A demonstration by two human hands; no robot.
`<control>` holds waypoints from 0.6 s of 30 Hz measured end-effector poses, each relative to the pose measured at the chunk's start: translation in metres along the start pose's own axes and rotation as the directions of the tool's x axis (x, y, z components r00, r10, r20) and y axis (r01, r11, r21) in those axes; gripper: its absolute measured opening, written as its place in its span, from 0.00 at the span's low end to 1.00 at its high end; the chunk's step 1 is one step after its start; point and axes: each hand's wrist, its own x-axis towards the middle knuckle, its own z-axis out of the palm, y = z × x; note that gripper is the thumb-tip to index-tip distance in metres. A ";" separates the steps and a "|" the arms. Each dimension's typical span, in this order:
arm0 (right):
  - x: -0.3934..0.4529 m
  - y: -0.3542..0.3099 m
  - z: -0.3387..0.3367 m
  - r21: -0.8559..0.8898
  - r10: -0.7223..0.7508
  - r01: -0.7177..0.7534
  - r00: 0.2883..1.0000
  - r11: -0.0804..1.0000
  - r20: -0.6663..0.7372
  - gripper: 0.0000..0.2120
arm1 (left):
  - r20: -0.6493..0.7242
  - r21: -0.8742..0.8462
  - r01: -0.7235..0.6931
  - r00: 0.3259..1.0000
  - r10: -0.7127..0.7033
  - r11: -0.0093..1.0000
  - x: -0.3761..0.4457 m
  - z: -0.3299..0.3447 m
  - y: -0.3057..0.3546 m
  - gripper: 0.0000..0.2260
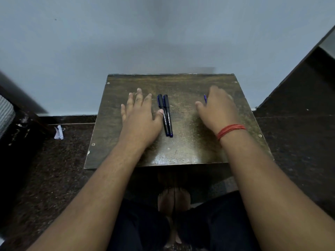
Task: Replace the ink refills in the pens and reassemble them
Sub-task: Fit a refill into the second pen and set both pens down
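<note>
At the middle of the frame, the left hand [140, 113] lies flat on the table [184, 149], fingers straight and spread, holding nothing; its thumb tip touches the side of the nearer of two pens [165, 115]. The pens lie side by side, touching each other, just right of that hand, their length running from the far side of the table toward its near edge. Both are slim, dark, capped cylinders with blue ends and white lettering on the barrel. Well apart from them, to the right, the right hand [217, 107] rests with its back up and fingers bent down over something; a thin blue tip [205, 98] shows at its upper left edge, but whether the fingers grip it cannot be told. A red thread band [231, 130] circles that wrist.

The table top is worn, dark brown wood, squarish, with small screws near its corners and a scuffed sheen toward the near edge. Bare surface lies between the pens and the right hand. Its far edge meets a pale wall [163, 33]; dark speckled floor [54, 169] flanks both sides.
</note>
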 end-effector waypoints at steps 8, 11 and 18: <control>0.006 0.019 0.002 -0.057 0.140 -0.131 0.970 0.990 0.199 0.16 | 0.014 0.004 -0.029 0.999 0.029 1.000 0.000 0.005 0.004 0.27; 0.006 0.006 0.004 -0.063 0.115 -0.104 0.972 0.993 0.206 0.11 | 0.018 -0.002 -0.021 1.000 0.021 1.000 0.001 0.004 0.003 0.27; 0.003 -0.018 0.016 -0.014 0.041 -0.038 0.977 0.999 0.212 0.05 | 0.020 0.000 -0.011 1.000 0.011 1.000 0.001 0.005 0.004 0.27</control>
